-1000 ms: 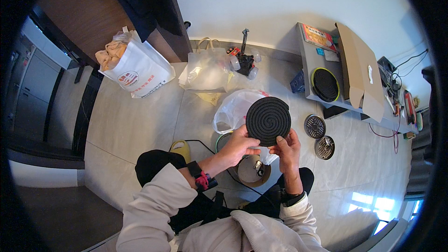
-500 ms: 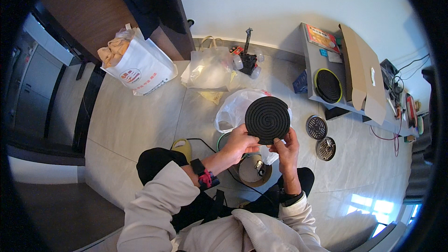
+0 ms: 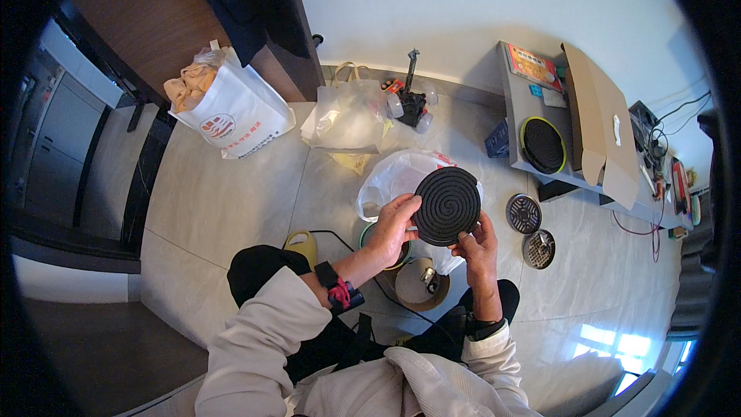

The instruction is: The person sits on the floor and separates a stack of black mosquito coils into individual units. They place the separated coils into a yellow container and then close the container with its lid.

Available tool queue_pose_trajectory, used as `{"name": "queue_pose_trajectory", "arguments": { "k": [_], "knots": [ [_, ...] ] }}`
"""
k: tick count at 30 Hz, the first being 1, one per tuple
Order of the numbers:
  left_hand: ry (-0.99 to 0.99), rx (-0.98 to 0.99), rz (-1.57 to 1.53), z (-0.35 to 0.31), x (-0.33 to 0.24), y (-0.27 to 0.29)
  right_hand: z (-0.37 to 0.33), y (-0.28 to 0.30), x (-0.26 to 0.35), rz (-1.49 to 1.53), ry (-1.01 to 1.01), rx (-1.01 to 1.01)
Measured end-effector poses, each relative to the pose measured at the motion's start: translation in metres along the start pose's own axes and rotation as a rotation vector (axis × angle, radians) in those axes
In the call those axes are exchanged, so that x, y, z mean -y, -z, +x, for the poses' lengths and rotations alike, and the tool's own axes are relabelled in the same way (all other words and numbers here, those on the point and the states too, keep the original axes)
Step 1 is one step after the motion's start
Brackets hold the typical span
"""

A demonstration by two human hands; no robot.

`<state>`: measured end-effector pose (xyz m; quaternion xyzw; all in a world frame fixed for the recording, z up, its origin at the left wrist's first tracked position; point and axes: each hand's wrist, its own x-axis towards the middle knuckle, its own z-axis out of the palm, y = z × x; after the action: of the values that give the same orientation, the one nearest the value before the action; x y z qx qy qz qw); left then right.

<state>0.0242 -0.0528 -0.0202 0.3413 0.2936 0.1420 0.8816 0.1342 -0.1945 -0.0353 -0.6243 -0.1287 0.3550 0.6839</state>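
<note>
A black mosquito coil, a flat round spiral, is held up between both my hands over the floor. My left hand pinches its left edge, thumb on the face toward me. At the lower right edge, my right hand grips it with the thumb in front. Behind the coil lies a crumpled white plastic bag, partly hidden. Below my hands stands a round tub with a small metal piece in it. A green-rimmed round container is mostly covered by my left hand.
To the right, a slotted round metal lid and its round tin lie on the floor. More black coils rest on a grey low table beside an opened cardboard box. A white shopping bag stands far left. A black cable crosses the floor.
The coil has moved slightly right and down and turned a little. My left hand has shifted up from its lower edge to its left side.
</note>
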Motion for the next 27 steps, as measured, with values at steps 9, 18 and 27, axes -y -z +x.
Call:
{"name": "queue_pose_trajectory", "arguments": {
  "k": [9,18,27],
  "knots": [
    [-0.028,0.031,0.03,0.001,0.0,0.001,0.002,0.003,0.006,-0.011,0.072,-0.033],
    [-0.049,0.006,0.085,0.001,-0.004,0.0,0.0,0.003,0.009,0.008,0.035,-0.018],
    [-0.003,0.065,-0.107,0.0,-0.003,0.0,-0.001,0.005,0.013,0.113,0.006,0.031]
  ]
}}
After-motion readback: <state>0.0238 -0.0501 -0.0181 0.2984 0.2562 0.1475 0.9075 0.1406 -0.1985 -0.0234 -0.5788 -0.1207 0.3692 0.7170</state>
